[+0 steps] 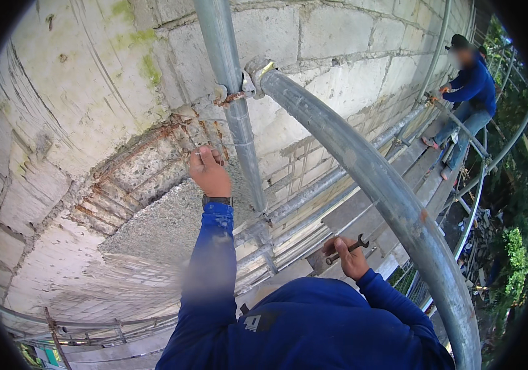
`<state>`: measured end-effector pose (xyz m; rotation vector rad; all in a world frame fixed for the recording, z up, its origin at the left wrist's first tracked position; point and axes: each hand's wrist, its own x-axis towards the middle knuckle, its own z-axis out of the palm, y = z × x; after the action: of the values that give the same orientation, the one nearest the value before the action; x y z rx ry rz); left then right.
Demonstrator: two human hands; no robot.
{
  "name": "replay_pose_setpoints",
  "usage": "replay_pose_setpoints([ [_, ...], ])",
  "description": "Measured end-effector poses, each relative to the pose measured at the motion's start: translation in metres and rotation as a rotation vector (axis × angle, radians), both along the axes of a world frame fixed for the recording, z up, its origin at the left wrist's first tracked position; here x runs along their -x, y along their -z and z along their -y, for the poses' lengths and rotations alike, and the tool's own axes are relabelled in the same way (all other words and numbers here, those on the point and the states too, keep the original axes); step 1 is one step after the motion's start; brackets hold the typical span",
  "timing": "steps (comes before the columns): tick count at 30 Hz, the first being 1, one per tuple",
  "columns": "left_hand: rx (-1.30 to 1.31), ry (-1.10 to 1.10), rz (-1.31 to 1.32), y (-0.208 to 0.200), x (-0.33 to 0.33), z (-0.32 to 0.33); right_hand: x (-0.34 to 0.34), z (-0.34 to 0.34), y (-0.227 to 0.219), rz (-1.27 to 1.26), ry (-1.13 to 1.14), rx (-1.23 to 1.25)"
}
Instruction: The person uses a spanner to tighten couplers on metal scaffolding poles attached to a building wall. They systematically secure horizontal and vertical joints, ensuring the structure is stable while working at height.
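My left hand (pixel 210 172) is raised to the block wall, at the upper end of a broken patch of concrete (pixel 162 213). Its thumb and fingers are pinched together against the rusty reinforcing bars (pixel 113 200) laid bare there. Whatever sits between the fingertips is too small to make out. Lower down, in front of my body, my right hand (pixel 355 262) is closed around a dark open-end wrench (pixel 359 243). One jaw of the wrench sticks out past the fingers toward the upper right.
A thick scaffold tube (pixel 363 163) sweeps across close on my right. An upright tube (pixel 239 126) stands by my left hand, with a rusty clamp (pixel 233 98). Farther along the planks (pixel 409 161), a co-worker (pixel 474 86) works at the tubes. Greenery (pixel 515 262) lies below, right.
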<state>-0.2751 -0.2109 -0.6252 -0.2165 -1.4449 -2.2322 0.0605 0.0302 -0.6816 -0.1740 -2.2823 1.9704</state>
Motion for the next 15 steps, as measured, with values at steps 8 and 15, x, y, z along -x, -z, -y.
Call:
replay_pose_setpoints([
  [8, -0.661, 0.462, 0.4, 0.008, 0.018, 0.007, -0.007, -0.023, 0.005, -0.032, 0.015, -0.096],
  [15, 0.256, 0.071, 0.079, 0.023, -0.009, 0.042, 0.011, -0.022, 0.016, -0.078, -0.024, -0.005],
])
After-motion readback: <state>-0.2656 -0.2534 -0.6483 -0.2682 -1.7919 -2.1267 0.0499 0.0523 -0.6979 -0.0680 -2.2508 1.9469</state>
